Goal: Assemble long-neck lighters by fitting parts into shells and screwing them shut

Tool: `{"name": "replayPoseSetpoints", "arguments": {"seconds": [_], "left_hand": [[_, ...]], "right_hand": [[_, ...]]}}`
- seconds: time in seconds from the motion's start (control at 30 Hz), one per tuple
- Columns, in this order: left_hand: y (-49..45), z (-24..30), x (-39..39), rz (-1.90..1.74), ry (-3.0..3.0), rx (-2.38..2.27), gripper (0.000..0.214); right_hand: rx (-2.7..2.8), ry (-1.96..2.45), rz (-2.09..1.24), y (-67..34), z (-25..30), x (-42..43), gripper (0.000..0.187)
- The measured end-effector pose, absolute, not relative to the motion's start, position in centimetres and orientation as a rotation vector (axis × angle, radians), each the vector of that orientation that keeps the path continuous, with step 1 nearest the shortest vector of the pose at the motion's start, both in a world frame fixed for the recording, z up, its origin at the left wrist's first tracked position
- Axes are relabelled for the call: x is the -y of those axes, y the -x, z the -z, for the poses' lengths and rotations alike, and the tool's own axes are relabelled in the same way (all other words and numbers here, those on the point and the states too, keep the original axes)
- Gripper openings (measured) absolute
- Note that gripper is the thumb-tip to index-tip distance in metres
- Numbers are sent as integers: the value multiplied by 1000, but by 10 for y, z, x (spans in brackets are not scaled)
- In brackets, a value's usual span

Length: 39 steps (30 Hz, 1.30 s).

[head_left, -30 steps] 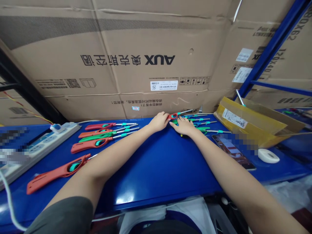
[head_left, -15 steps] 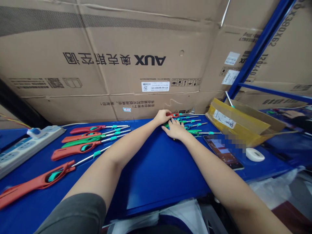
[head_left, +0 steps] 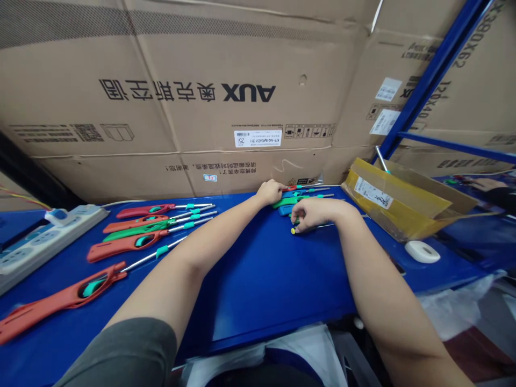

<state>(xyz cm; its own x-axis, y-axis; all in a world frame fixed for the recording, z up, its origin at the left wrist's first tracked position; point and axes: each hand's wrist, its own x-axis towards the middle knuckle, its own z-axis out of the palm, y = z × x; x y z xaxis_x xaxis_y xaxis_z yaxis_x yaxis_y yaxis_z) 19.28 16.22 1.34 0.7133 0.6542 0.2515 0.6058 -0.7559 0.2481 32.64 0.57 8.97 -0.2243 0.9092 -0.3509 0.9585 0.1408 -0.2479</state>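
Note:
My left hand (head_left: pixel 271 192) is at the back of the blue table, its fingers closed on the handle end of a red long-necked lighter (head_left: pixel 291 188). In front of that lighter lie a green lighter (head_left: pixel 296 200) and blue lighters (head_left: pixel 285 209), their metal necks pointing right. Just nearer to me, my right hand (head_left: pixel 311 213) is bent at the wrist, with its fingers curled round a screwdriver (head_left: pixel 293 231). Its yellow end shows below the fingertips and a thin shaft extends to the right. The hand covers part of the lighters.
To the left lies a row of red lighters (head_left: pixel 129 246) and a green one (head_left: pixel 137 230), beside a white power strip (head_left: pixel 52 242). On the right are a yellow-taped carton (head_left: pixel 397 199), a white oval object (head_left: pixel 422 251) and a phone mostly behind my forearm. Cardboard (head_left: pixel 193 54) stands behind.
My right hand has lifted from lying flat over the lighters and moved slightly right and nearer, fingers now curled on the screwdriver. The left hand stays nearly in place.

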Motion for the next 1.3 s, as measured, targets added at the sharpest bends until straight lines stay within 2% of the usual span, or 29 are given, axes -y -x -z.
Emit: {"name": "replayPoseSetpoints", "arguments": {"seconds": [0.17, 0.2, 0.33, 0.5, 0.67, 0.83, 0.97, 1.03, 1.17, 1.3], "left_hand": [[-180, -16, -149, -523, -2880, -882, 37], [-177, -15, -144, -548, -2893, -861, 30], [-164, -13, -114, -633, -2943, -712, 28], [-166, -18, -81, -624, -2962, -513, 30], [-175, -32, -69, -492, -2964, -537, 31], [-183, -35, -54, -319, -2999, -684, 34], [-186, -32, -40, -220, -3015, -814, 29], [-182, -33, -35, -195, -3015, -857, 24], [-158, -36, -29, -158, -2997, -931, 20], [-115, -37, -18, -144, -2963, -992, 26]], "right_hand": [[-2334, -2011, 580, -340, -91, -9, 20], [-2347, -2080, 519, -346, -92, -10, 21], [-2262, -2259, 431, -370, -94, -10, 20], [-2215, -2259, 570, -378, -89, -11, 21], [-2155, -2174, 863, -371, -89, -10, 16], [-2025, -2148, 1003, -360, -99, 10, 24], [-1954, -2148, 932, -347, -93, 33, 42], [-1985, -2110, 774, -342, -82, 44, 47], [-2164, -2079, 542, -343, -63, 61, 35], [-2436, -1920, 487, -345, -70, 70, 30]]}}
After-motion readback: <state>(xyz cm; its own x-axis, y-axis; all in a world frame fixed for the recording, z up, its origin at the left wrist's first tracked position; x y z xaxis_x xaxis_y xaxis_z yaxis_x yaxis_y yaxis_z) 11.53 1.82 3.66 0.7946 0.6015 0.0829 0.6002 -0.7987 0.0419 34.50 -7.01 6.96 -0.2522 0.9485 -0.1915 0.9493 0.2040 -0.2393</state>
